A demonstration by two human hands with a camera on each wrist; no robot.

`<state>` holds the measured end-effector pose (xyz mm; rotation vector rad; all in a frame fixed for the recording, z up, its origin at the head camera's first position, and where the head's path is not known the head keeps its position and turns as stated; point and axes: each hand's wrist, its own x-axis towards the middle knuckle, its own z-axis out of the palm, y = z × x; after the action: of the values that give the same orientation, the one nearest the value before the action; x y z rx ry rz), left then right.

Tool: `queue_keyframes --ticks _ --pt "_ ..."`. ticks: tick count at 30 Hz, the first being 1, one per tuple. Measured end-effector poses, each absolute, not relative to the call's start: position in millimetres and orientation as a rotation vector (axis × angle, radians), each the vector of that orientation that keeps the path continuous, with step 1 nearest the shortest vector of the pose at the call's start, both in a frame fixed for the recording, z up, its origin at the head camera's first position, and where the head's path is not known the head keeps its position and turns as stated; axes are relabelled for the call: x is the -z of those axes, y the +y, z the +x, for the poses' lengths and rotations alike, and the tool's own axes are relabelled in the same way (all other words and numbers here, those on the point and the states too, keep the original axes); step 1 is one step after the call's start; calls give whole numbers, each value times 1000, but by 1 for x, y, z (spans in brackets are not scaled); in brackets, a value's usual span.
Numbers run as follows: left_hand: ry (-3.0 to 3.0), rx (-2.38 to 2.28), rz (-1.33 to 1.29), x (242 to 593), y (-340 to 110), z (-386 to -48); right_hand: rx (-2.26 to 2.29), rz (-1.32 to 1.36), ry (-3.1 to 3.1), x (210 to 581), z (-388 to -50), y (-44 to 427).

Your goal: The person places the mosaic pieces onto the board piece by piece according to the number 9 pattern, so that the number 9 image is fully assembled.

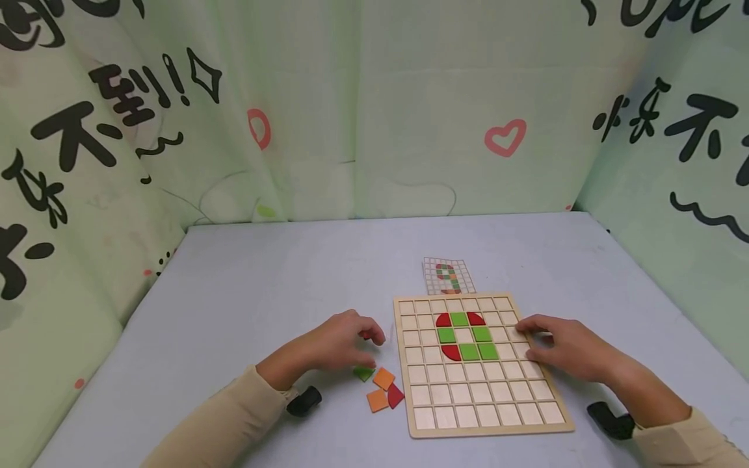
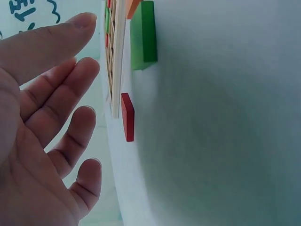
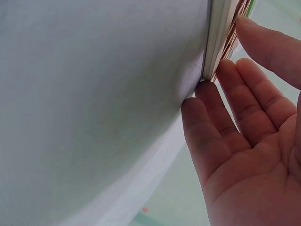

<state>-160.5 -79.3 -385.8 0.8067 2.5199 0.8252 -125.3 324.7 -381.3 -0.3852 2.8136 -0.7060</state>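
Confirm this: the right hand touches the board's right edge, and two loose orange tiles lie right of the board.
Wrong side: the head view shows the two loose orange tiles lying left of the board; the right hand does touch its right edge.

Pale green curtains (image 1: pixel 421 117) (boldly black-lettered) behind and beside a whitish table (image 1: pixel 281 273).

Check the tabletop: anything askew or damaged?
Slightly: the pattern card sits askew to the far edge of the grid board, its near end seemingly covered. The loose tiles left of the board lie at mixed angles, probably ordinary work in progress. No damage or spill visible.
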Motion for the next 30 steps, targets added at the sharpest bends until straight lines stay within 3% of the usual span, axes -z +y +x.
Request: queue_keyframes --ticks 30 --pt "2538 -689 783 392 -91 -156 697 -371 2797 381 -125 325"
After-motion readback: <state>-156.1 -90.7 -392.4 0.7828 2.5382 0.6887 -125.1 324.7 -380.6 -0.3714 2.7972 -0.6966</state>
